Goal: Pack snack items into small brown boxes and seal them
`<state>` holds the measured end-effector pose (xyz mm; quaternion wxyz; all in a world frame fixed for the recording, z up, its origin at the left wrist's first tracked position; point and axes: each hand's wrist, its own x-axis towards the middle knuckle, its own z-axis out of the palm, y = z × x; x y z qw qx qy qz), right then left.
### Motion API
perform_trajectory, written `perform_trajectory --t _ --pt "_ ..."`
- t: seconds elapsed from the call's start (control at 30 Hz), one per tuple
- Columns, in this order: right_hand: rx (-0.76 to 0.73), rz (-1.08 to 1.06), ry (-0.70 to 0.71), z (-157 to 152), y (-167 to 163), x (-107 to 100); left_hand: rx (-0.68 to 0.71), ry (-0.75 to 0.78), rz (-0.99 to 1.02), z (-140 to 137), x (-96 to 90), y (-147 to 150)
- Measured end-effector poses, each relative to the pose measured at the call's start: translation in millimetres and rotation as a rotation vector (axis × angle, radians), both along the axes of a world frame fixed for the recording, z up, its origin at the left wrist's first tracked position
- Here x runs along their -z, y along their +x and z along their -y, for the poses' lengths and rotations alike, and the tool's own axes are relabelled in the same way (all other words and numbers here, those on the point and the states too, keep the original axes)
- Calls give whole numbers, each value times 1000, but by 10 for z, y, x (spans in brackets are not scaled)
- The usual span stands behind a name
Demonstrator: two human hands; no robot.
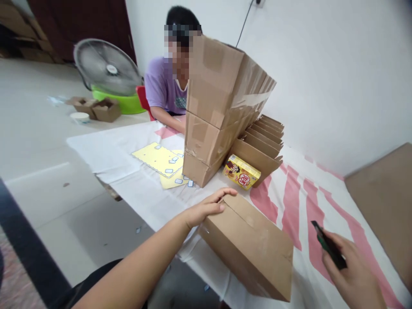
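**Carton (pixel 254 244) under the left hand (pixel 209 208); cutter knife (pixel 330 246) in the right hand (pixel 352 264)**

The closed brown carton lies at the near edge of a table covered by a white cloth (pixel 291 274) with broad pink markings. A seam runs lengthwise along its top face. The left hand rests over the carton's far left corner, fingers loosely extended and thumb laid on the top, without closing around it. The right hand, at the near right, is closed around the black-and-green handle of the cutter knife; the blade points toward the far left, above the cloth and apart from the carton.

Beyond the carton rises a stack of taped cartons (pixel 212 107). To the right of its base stand a row of upright cardboard pieces (pixel 262 143) and, in front of them, a yellow printed box (pixel 241 172). To the left of the stack, yellow sheets (pixel 156 159) bear scattered small labels (pixel 169 171).

A co-worker (pixel 162 83) in a purple shirt sits on the far side, partly hidden by the stack; the hands cannot be seen. At the far left, a large fan (pixel 99 64) stands on a bright green base (pixel 128 103), with small open boxes (pixel 107 110) on the floor nearby. A cardboard panel (pixel 386 206) occupies the right margin.
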<state>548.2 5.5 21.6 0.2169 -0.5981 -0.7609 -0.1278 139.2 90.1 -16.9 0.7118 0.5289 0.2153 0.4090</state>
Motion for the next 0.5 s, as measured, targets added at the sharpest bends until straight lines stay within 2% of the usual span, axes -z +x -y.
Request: perform_trajectory --t 0.03,0.1,0.17,0.33,0.5 --pt "-52 -3 57 -63 -170 -166 -11 -9 2 5 8 15" --pt "-258 68 145 -171 -549 -427 -39 -9 10 18 22 53" --pt "-416 191 168 -265 -927 -585 -52 -8 30 34 33 93" --pt "-625 455 115 -478 -1638 -707 -43 23 118 47 66 150" --pt "-697 573 123 -590 -1962 -726 -72 116 104 12 141 134"
